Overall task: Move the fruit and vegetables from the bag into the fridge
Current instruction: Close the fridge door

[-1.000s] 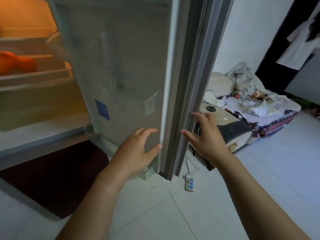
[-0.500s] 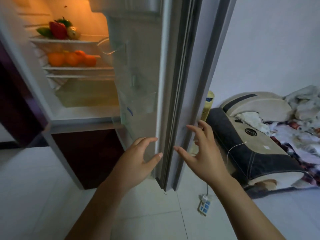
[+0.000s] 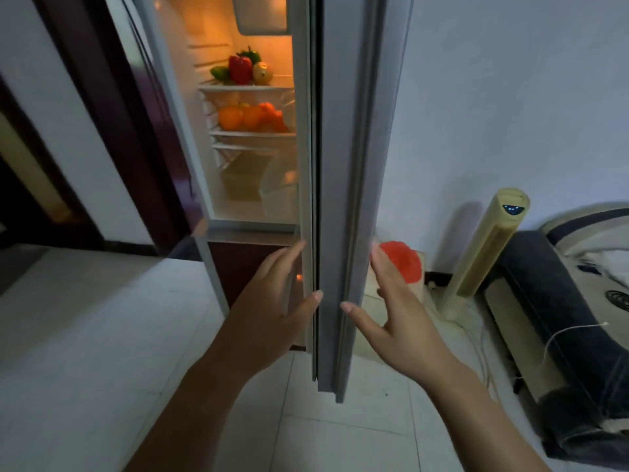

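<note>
The fridge (image 3: pixel 218 185) stands lit inside with its grey door (image 3: pixel 343 165) swung towards me, edge-on. On the top shelf lie a red pepper (image 3: pixel 240 69), a green vegetable (image 3: pixel 219 73) and a yellowish fruit (image 3: pixel 262 73). Several oranges (image 3: pixel 250 116) sit on the shelf below. My left hand (image 3: pixel 272 308) has straight fingers along the door's inner side. My right hand (image 3: pixel 391 308) has spread fingers against the door's outer face. Neither hand holds anything. A red bag (image 3: pixel 403 260) lies on the floor behind the door.
A cream tower fan (image 3: pixel 490 247) stands at the wall to the right. A dark rolled mattress (image 3: pixel 561 318) lies on the floor at far right, with a thin cord beside it. A dark wooden door frame (image 3: pixel 112 131) stands left of the fridge. The floor is white tile (image 3: pixel 102 335).
The view has swung left and the door now stands edge-on between my hands. Both hands have moved closer to the door's two sides. The fridge shelves show more fully.
</note>
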`<action>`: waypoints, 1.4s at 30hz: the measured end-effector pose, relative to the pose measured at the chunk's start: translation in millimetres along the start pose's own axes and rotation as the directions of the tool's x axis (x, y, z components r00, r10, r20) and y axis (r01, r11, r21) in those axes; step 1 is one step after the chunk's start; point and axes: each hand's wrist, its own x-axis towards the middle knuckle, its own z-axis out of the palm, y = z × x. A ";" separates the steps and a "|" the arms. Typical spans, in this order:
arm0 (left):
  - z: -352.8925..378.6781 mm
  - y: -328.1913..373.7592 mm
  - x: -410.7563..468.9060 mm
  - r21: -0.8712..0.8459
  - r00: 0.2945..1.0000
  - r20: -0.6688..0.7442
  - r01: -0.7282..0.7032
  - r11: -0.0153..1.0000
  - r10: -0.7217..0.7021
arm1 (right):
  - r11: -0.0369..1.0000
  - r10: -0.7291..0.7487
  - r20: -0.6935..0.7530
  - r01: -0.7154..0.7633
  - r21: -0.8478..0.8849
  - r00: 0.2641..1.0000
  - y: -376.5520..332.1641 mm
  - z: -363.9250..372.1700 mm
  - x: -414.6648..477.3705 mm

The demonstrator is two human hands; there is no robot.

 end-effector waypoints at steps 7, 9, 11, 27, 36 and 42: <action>-64.2 -42.8 -7.5 0.129 0.999 -0.032 -0.024 0.991 0.029 | 0.998 -0.053 0.162 0.058 -0.023 0.985 -48.2 65.6 34.4; -83.0 -59.5 -5.6 0.187 0.999 -0.030 -0.015 0.982 0.021 | 0.993 -0.110 0.183 0.116 -0.024 0.977 -58.6 85.6 51.2; -101.8 -79.6 -0.8 0.260 1.000 -0.021 -0.012 0.966 0.018 | 0.986 -0.163 0.179 0.164 0.012 0.970 -66.1 105.6 70.8; -263.2 -229.4 119.4 0.427 0.974 -0.174 -0.060 0.902 0.147 | 0.924 -0.281 -0.006 0.268 -0.273 0.960 -103.0 185.0 292.7; -251.5 -275.3 230.5 0.718 0.932 -0.284 0.051 0.694 0.225 | 0.835 -0.350 -0.066 0.279 -0.474 0.934 -73.6 217.2 400.2; -255.7 -318.4 294.8 0.733 0.940 -0.270 0.060 0.677 0.210 | 0.760 -0.403 -0.030 0.316 -0.568 0.915 -55.9 225.1 465.8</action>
